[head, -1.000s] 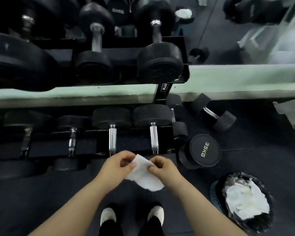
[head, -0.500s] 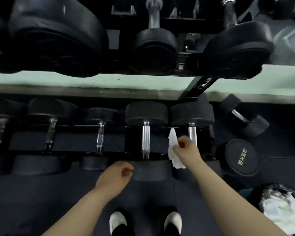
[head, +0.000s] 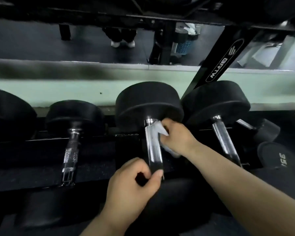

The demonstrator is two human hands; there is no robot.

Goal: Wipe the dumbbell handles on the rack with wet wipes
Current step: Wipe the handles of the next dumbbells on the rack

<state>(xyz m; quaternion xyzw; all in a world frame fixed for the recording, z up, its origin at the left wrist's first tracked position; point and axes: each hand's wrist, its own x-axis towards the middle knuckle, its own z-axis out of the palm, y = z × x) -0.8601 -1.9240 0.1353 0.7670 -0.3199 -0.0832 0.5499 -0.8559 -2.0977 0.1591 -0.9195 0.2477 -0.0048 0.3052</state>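
Fingers (head: 166,124) hold wet wipe (head: 157,128) against chrome handle (head: 153,149), mirrored wall (head: 41,45) behind.

chrome dumbbell handle (head: 153,150): racked | white wipe (head: 158,128): apparently pressed against its top

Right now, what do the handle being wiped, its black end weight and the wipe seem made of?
The handle looks like polished chromed metal: bright mirror streaks. The end weight seems rubber-coated, matte: dull black, no glare. The wipe looks like white nonwoven cloth, crumpled in the right hand.
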